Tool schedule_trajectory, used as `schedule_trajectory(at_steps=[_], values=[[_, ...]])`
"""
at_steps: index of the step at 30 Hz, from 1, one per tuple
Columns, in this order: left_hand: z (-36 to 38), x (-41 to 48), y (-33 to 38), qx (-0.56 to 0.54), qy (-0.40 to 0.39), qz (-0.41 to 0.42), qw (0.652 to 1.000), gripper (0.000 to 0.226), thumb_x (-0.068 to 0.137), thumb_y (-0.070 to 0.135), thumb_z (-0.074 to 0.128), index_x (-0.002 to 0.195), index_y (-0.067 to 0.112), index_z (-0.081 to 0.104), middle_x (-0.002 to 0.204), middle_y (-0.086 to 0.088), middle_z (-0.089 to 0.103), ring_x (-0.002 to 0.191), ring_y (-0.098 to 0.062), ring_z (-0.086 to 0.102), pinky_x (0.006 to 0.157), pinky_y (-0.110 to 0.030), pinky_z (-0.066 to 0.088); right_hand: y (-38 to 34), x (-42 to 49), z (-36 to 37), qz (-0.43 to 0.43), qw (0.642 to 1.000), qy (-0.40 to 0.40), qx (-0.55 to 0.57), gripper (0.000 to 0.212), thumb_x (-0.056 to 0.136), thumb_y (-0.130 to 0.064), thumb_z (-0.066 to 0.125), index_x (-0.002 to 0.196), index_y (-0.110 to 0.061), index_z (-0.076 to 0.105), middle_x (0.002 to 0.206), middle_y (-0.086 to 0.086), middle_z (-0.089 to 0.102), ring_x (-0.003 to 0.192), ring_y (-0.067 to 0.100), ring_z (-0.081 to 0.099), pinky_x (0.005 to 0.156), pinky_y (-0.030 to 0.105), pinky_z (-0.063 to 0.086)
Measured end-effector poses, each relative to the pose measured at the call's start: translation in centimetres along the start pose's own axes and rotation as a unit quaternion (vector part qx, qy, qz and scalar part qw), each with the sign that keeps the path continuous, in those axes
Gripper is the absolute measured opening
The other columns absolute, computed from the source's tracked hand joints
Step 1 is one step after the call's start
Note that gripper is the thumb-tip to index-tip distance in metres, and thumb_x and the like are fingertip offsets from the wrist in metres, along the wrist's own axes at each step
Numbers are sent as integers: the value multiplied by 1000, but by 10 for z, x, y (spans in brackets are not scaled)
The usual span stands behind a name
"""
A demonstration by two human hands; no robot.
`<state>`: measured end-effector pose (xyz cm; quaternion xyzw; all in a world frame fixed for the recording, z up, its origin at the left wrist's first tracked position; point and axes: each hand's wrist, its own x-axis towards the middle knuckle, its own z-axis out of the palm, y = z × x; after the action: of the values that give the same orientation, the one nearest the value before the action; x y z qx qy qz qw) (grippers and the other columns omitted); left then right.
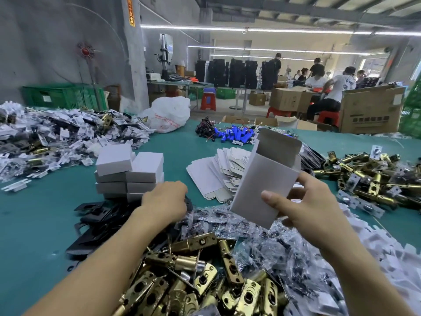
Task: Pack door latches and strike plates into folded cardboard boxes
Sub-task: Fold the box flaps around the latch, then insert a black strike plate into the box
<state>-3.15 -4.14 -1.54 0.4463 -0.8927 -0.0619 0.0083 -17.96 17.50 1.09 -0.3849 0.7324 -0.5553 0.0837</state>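
While closed boxes (129, 172) stand stacked, my right hand (303, 206) grips an open, unfilled box (266, 179) and my left hand (164, 199), grasp unclear, rests among loose strike plates (93, 236).

Left forearm (107, 256) and right forearm (348, 256) bare, both reaching forward from the lower edge. Left hand (164, 199) low, palm down, knuckles up, fingers curled downward, tips hidden; a grip can't be made out. Right hand (306, 202) held higher, gripping a white box (268, 176) near its lower corner: thumb flat across the front face, fingers behind and along the right edge
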Motion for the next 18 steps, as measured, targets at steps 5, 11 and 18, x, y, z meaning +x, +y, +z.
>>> schedule_trajectory(at_steps=[5,11,18], values=[[12,16,-8,59,-59,36,996,34,93,26,59,127,23,57,127,0,61,117,-25,57,91,-41,51,1,1,-1,-8,1000,-6,-28,28,77,-30,81,98,-34,63,75,-3,72,61,10,68,60,37,55],[10,17,-13,58,-54,71,994,14,90,14,62,103,18,63,115,-3,63,105,-28,62,90,-43,55,6,1,0,-5,999,-12,-32,27,77,-31,80,98,-33,63,72,-3,71,59,9,68,59,32,49],[4,8,-17,-49,90,57,993,18,104,26,48,102,19,65,101,-5,64,93,-33,61,82,-41,52,14,3,4,18,998,-25,-54,28,78,-33,79,101,-32,63,74,-2,71,62,7,68,58,27,48]])
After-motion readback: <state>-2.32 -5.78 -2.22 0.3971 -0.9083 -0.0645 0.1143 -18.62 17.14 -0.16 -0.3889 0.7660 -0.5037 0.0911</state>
